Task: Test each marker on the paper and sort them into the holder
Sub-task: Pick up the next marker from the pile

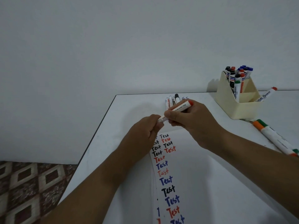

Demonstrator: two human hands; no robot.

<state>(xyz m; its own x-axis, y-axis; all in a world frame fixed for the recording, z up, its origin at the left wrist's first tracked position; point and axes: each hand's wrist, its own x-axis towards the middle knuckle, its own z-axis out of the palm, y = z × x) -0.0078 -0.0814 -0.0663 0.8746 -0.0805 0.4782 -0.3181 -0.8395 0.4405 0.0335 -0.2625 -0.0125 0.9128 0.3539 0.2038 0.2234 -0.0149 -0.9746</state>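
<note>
Holder (229,101): cream plastic, compartmented, standing at the far right of the white surface (126,113), close to the wall. Tall rear compartment holds a crowded bunch of upright markers (237,75) with black, red and blue caps; exact count cannot be told. One green-capped marker (236,88) stands at the front of that bunch. Low front compartment: contents cannot be told. One red-ended marker (266,94) lies tilted against the holder's right side.

Held marker (178,109): white barrel, red end, printed "WHITEBOARD PEN", held level above the far edge of the paper (202,183). Right hand (191,120) pinches the barrel between thumb and fingers; left hand (145,131) is curled round the near end, which is hidden inside it.

Loose markers (174,101): a small group lying on the surface just beyond the hands, partly hidden by them.

Two long markers (275,138), with orange and green ends, lie side by side at the right edge, near the holder.

Paper: white sheet under the forearms, bearing columns of the word "Test" in black, red and blue.

Floor (32,183): patterned, lower left.
</note>
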